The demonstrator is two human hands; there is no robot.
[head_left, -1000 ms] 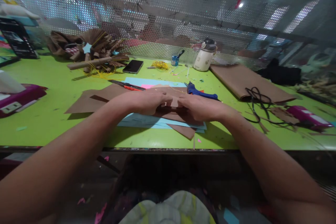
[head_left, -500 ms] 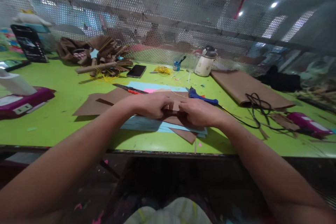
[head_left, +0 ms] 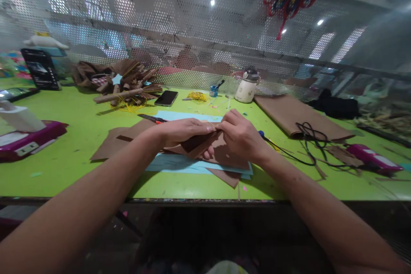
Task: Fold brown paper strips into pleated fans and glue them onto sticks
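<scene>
My left hand (head_left: pixel 181 133) and my right hand (head_left: pixel 240 136) meet over the middle of the green table (head_left: pixel 70 132). Both pinch a folded piece of brown paper (head_left: pixel 199 143), lifted a little off the sheets below. My right hand's fingertips close on the fold's top edge, where a thin yellow strand shows. Under the hands lie light blue paper sheets (head_left: pixel 180 165) and more brown paper (head_left: pixel 227 175). A flat brown sheet (head_left: pixel 111 145) lies to the left of my left wrist.
A phone (head_left: pixel 166 98), a pile of brown paper rolls (head_left: pixel 123 83), a white jar (head_left: pixel 245 87), a brown paper stack (head_left: pixel 295 115) with a black cord (head_left: pixel 310 135), and magenta tools (head_left: pixel 30 141) (head_left: pixel 374 158) stand around. A perforated metal screen (head_left: pixel 192 43) backs the table.
The brown paper has come up off the table, folded between my hands. My right hand rose to pinch its top edge. The camera has tilted upward.
</scene>
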